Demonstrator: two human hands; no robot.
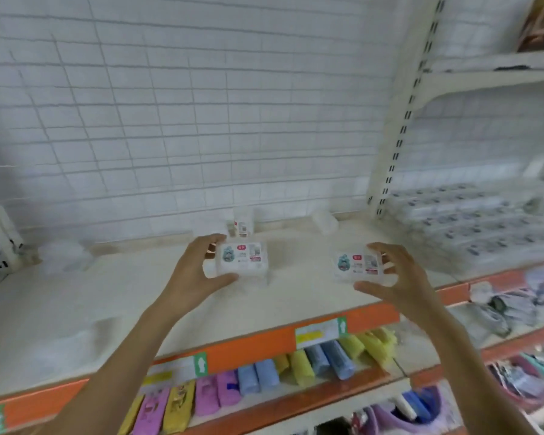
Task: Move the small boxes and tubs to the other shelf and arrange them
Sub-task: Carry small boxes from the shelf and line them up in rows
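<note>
From the head camera I am looking down at a white shelf with an orange front edge, backed by a white wire grid.

My left hand is gripping a small clear box with a printed label, thumb under its near edge and fingers curled over the far end, holding it just above the shelf surface near the middle.

My right hand is holding a second labelled box in the same way, fingers curled round its right end and thumb below it. The two boxes are sitting apart, side by side at about the same height.

Behind the left box, a small clear tub is standing upright near the grid, and another pale tub is lying to its right; blur is hiding their details.

On the neighbouring shelf to the right, rows of similar boxes are lying stacked. Below, coloured rolls are filling the lower shelf.
</note>
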